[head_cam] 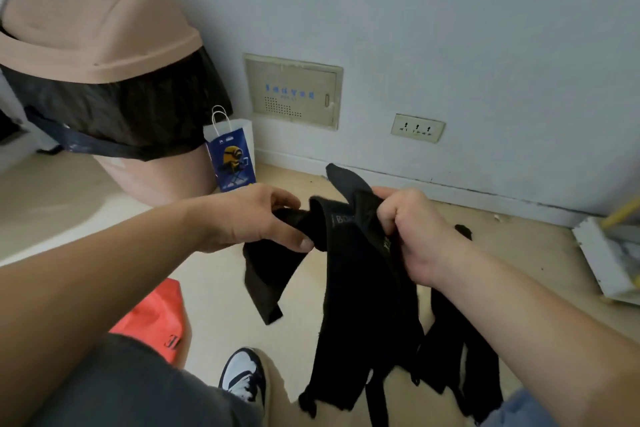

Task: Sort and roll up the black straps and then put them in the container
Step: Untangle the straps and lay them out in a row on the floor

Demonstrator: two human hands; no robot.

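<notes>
Room corner, pale wall (450, 28) meeting a beige floor (214, 281); contents listed outward from the two hands.

1. Left hand (256, 218): thumb and curled fingers pinch one strap end, narrow hold.
2. Right hand (412, 232): closed in a fist round a bunch of strap material, just beside the left hand, at about the same height.
3. Black straps (353, 288): held in the air between both hands, unrolled. A short span with white lettering bridges the two grips. One loose end hangs just below the left hand; several long lengths hang from the right-hand grip down toward the floor. One tip sticks up above the right hand.
4. Bin (90, 21): tan domed lid, black liner draped over the rim; well beyond and to the left of the left hand.
5. Gift bag (232, 156): small, blue, yellow cartoon figure, white handles; just beyond the left hand, standing beside the bin.
6. Wall panel (292, 92), blue lettering, and socket (417, 128): on the wall beyond the grip.
7. Red bag (156, 319): on the floor below the left forearm.
8. Shoe (244, 374): white and black, beneath the grip, beside the hanging strap ends.
9. White tray (602, 260): on the floor well to the right of the right hand; contents unclear.
</notes>
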